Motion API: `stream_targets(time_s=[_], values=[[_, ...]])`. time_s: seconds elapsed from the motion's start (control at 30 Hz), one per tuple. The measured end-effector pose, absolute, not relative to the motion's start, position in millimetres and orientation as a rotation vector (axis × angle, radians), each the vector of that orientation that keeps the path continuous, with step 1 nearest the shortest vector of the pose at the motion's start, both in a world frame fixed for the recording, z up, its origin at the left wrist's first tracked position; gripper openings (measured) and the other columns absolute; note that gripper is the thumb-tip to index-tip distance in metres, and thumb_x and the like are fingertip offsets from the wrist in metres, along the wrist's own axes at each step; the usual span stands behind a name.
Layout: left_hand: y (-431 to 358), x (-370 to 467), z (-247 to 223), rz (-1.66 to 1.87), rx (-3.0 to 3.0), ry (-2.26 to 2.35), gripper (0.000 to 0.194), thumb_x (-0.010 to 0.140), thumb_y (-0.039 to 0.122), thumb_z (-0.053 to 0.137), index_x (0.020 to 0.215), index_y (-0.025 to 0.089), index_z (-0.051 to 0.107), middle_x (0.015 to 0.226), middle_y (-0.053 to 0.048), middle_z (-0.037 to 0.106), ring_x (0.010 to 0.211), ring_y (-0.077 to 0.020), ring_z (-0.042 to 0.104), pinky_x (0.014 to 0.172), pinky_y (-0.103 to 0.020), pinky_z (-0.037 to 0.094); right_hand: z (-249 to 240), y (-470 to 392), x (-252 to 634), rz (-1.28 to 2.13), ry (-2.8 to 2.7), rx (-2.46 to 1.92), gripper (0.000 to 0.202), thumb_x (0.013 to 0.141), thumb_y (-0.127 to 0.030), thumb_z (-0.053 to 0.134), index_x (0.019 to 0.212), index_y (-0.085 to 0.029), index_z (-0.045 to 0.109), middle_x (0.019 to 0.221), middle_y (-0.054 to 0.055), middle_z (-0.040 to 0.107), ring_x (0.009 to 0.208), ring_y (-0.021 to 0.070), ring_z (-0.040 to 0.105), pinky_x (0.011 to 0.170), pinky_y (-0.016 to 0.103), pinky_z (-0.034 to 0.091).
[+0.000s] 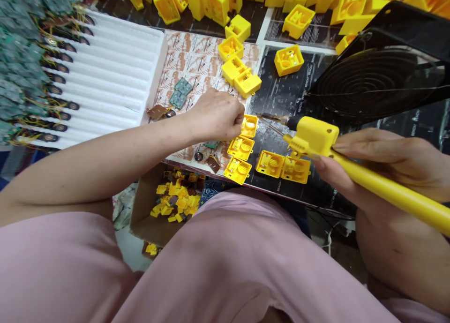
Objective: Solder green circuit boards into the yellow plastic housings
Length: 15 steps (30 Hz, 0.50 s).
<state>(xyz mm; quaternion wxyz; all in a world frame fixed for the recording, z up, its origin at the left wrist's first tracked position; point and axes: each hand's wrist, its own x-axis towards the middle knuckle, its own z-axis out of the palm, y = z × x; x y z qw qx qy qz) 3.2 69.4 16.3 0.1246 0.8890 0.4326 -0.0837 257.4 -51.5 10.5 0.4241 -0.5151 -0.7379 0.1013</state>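
Observation:
My right hand (390,161) is wrapped round a yellow soldering iron (318,133), whose metal tip and thin feed tube point left. My left hand (216,114) is closed in a fist beside a small open yellow case (250,125); its fingertips are hidden, so what they pinch does not show. Just short of that case is the iron's tip. Below it lie several more open cases with speaker grilles, among them one yellow case (241,147) and a side-by-side pair (270,163). Part of a green circuit board (211,145) shows under my left forearm, near a small round speaker (198,156).
A white ridged foam tray (119,74) at left carries wired speakers and piled green boards (21,56). A black fan (372,79) stands at right. Yellow housings (207,4) crowd the back. Below the table edge, a cardboard box (144,210) holds small yellow parts.

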Motion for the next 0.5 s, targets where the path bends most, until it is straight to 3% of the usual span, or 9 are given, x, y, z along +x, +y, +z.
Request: stream_targets(time_s=[0.1,0.23,0.3,0.5], values=[[69,-1,11,-0.137,2.593,1.266,0.017,0.077,0.029,0.061,0.078,0.019,0.074,0.074,-0.002,0.071,0.102,-0.0277,0.071,0.102,-0.040,0.047,6,-53,258,0.200,-1.797,-1.188,0.028,0.077,-0.031,0.087,0.100,-0.029,0.071,0.084,-0.002,0.076,0.070,0.0181,0.073,0.054,0.030,0.058],[65,-12,6,0.058,2.474,1.264,0.018,0.077,0.029,0.059,0.083,0.021,0.075,0.083,-0.001,0.074,0.100,-0.0255,0.070,0.102,-0.042,0.047,-3,-54,258,0.244,-1.729,-1.173,0.067,0.076,-0.031,0.088,0.138,-0.034,0.061,0.123,0.001,0.072,0.076,0.0156,0.074,0.055,0.028,0.062],[61,-17,2,0.175,2.394,1.268,0.021,0.079,0.028,0.057,0.088,0.021,0.076,0.088,-0.001,0.075,0.095,-0.0223,0.070,0.099,-0.040,0.049,-7,-55,257,0.248,-1.721,-1.123,0.073,0.076,-0.030,0.088,0.142,-0.036,0.057,0.131,0.001,0.068,0.076,0.0149,0.074,0.053,0.026,0.061],[47,-22,-14,0.472,2.250,1.351,0.027,0.083,0.032,0.055,0.096,0.019,0.074,0.090,-0.002,0.075,0.083,-0.0180,0.067,0.096,-0.040,0.051,-18,-58,256,0.165,-1.718,-1.210,0.067,0.077,-0.037,0.087,0.138,-0.032,0.061,0.119,0.003,0.073,0.074,0.0161,0.074,0.057,0.027,0.062]])
